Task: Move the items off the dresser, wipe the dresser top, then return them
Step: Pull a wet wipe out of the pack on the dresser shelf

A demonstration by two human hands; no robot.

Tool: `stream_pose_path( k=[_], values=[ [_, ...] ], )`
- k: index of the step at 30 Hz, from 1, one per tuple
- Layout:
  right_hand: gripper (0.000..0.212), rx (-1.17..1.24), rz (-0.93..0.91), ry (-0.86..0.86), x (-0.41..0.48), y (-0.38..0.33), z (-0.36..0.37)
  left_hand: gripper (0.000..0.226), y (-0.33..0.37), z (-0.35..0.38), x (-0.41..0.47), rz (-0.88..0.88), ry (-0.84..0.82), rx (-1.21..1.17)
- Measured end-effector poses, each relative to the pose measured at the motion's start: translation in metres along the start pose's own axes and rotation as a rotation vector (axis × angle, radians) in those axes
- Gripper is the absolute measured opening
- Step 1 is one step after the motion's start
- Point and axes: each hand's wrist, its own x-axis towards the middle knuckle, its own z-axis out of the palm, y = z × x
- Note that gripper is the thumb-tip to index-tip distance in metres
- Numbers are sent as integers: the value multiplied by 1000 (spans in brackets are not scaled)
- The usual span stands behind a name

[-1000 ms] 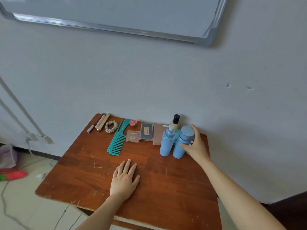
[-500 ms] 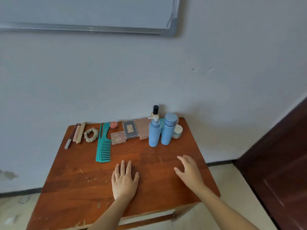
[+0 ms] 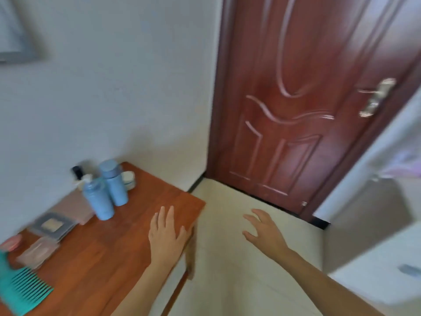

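While both hands (image 3: 167, 238) (image 3: 264, 231) spread empty fingers, the comb (image 3: 21, 290) teeth point right.

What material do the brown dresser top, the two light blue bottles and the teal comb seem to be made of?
Brown dresser top: looks like wood or wood-grain laminate with a smooth, slightly glossy finish; grain streaks show. Two light blue bottles: probably matte plastic, uniform opaque colour with no glare. Teal comb: likely moulded plastic, with even colour and thin regular teeth. The picture is blurred, so this is uncertain.
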Motion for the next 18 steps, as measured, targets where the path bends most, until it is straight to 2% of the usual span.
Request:
stream_pose_path(
  k=[5,9,11,14,18],
  values=[
    [45,-12,266,219,-69,76,-65,77,96,34,0,375,-101,-28],
    [47,-1,432,348,-143,120,-107,92,183,61,-26,573,-259,-15],
    [46,1,509,405,-185,144,-124,84,229,78,-50,668,-309,-20],
    [46,-35,608,438,-253,186,-149,61,294,108,-101,792,-365,-54],
    [45,-44,672,555,-340,241,-183,58,369,149,-176,896,-400,-104]
  ],
)
